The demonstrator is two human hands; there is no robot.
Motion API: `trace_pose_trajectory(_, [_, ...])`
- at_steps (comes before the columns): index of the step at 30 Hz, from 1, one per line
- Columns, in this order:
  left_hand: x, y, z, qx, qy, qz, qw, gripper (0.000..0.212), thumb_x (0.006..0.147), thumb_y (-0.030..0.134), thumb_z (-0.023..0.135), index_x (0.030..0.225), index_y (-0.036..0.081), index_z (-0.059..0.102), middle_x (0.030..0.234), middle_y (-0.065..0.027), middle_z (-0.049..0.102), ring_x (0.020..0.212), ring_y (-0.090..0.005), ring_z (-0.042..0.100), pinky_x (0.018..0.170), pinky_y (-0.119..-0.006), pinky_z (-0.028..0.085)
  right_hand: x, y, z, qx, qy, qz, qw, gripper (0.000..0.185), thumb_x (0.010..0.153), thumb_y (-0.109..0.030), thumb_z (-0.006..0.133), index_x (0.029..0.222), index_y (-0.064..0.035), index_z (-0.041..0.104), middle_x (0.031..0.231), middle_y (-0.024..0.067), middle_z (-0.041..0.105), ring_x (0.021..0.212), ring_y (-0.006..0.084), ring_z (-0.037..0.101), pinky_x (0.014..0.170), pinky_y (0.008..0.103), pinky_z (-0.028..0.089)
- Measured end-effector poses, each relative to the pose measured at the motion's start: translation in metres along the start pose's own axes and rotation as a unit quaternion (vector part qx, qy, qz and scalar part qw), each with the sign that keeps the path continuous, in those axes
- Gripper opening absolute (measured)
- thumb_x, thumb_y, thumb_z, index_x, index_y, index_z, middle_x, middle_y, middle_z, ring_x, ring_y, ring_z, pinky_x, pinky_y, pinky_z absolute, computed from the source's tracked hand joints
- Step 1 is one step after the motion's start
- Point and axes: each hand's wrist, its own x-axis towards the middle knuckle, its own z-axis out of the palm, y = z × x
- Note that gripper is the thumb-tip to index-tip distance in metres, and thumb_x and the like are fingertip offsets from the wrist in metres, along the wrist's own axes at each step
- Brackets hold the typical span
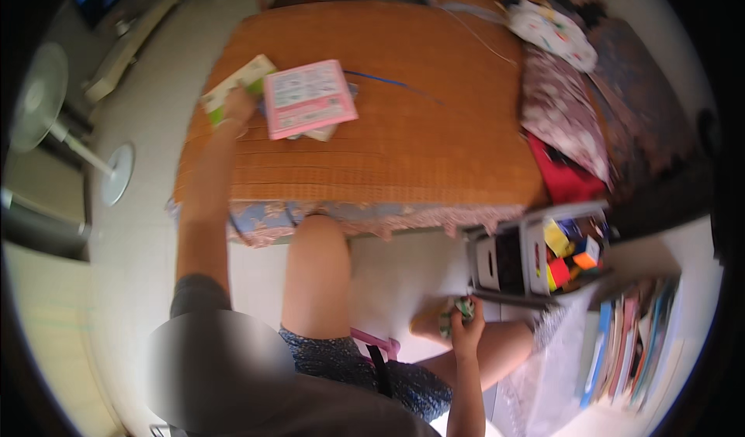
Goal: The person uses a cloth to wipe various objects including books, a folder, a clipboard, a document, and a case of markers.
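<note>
My left hand (237,110) reaches over the left side of the mat-covered surface and touches a cream-and-green book or booklet (259,69). Blur hides whether its fingers grip the book. Just right of that hand lies a pink-bordered book or card (310,100) bearing writing, on top of other papers or books that show only at their edges. Down low at the right, beside my bent leg, my right hand (469,331) holds a small green-and-white patterned object (464,306). Its exact kind is unclear, and the fingers cover part of it.
A blue strip (378,78) lies on the brown woven mat (407,157). Cushions (561,105) pile up at right. Below them stands a grey crate (532,256) holding colourful blocks, near a row of books (628,344). A white pedestal fan (41,99) stands left.
</note>
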Motion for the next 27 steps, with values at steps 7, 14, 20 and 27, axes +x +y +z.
trace_pose_trajectory(7, [-0.086,0.000,-0.057,-0.376,0.136,0.232,0.887,0.032,0.101,0.021,0.046,0.120,-0.001,0.060,0.095,-0.0098,0.064,0.080,-0.0177,0.060,0.072,-0.031,0.048,-0.004,-0.066,-0.067,0.079,0.043,-0.015,0.996,0.035,0.086,0.001,0.055,0.121,-0.0048,0.050,0.102,0.0020,0.054,0.096,0.0116,0.052,0.085,0.0249,0.042])
trace_pose_trajectory(14, [-0.200,0.092,-0.060,-0.376,-0.092,0.288,0.876,0.022,0.099,0.010,0.045,0.109,-0.003,0.059,0.089,-0.0102,0.063,0.072,-0.0165,0.059,0.068,-0.030,0.048,-0.059,-0.095,-0.236,-0.076,0.295,-0.030,0.952,0.030,0.089,0.000,0.051,0.119,-0.0056,0.048,0.089,0.0062,0.061,0.080,0.0113,0.059,0.069,0.0264,0.049])
trace_pose_trajectory(20, [-0.352,0.213,-0.060,-0.477,-0.374,0.331,0.723,0.019,0.098,0.005,0.043,0.105,-0.003,0.059,0.088,-0.0112,0.064,0.065,-0.0147,0.058,0.067,-0.028,0.048,-0.119,-0.009,-0.341,-0.459,0.328,0.156,0.811,0.038,0.081,-0.024,0.067,0.113,-0.0072,0.054,0.105,0.0191,0.064,0.094,0.0382,0.062,0.080,0.0469,0.050])
trace_pose_trajectory(27, [-0.413,0.246,-0.020,-0.382,-0.374,0.490,0.689,0.037,0.097,0.006,0.048,0.134,0.005,0.048,0.101,-0.0113,0.067,0.076,-0.0193,0.064,0.070,-0.032,0.052,-0.122,-0.073,-0.381,-0.560,0.367,0.008,0.743,0.035,0.083,-0.023,0.069,0.112,-0.0073,0.057,0.105,0.0129,0.061,0.100,0.0297,0.059,0.084,0.0408,0.048])
